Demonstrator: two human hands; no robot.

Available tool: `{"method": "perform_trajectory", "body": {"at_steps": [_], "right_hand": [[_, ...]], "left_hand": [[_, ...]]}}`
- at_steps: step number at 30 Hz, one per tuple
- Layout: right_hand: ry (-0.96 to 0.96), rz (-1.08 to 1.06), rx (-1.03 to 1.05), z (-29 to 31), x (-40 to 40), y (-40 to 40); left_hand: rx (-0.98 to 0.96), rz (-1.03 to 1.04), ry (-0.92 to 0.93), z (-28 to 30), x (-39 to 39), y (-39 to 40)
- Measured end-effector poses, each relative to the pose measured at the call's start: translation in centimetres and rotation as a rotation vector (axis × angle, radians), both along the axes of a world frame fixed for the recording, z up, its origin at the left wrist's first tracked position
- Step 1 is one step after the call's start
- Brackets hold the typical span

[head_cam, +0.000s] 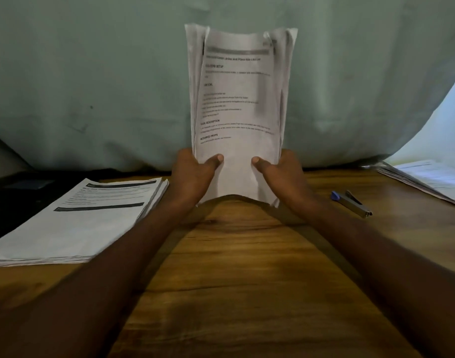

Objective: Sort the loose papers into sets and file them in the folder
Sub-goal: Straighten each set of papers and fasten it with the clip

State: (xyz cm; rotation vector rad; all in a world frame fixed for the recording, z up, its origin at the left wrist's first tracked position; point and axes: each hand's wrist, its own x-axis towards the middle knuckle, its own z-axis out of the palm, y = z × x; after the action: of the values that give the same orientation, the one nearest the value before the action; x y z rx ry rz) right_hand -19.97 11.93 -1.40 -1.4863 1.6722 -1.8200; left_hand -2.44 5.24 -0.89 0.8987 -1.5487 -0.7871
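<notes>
From the head view, the left hand (193, 171) and right hand (280, 171) pinch a sheaf of papers (239, 104) upright on the wooden table (234, 267), thumbs in front. One stack (74, 223) lies left, another stack (427, 179) far right, a stapler (351, 200) near; sorting seems underway, with no folder clearly visible.

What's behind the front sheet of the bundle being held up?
More sheets fan out behind the front sheet, their edges showing at both sides. Both hands grip the bundle's lower part. Their print is covered.
</notes>
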Motion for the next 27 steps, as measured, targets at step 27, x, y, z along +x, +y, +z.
{"method": "perform_trajectory", "body": {"at_steps": [27], "right_hand": [[0.124,-0.021,0.171,-1.2,-0.3,-0.4]], "left_hand": [[0.116,-0.030,-0.151,-1.4,0.6,-0.1]]}}
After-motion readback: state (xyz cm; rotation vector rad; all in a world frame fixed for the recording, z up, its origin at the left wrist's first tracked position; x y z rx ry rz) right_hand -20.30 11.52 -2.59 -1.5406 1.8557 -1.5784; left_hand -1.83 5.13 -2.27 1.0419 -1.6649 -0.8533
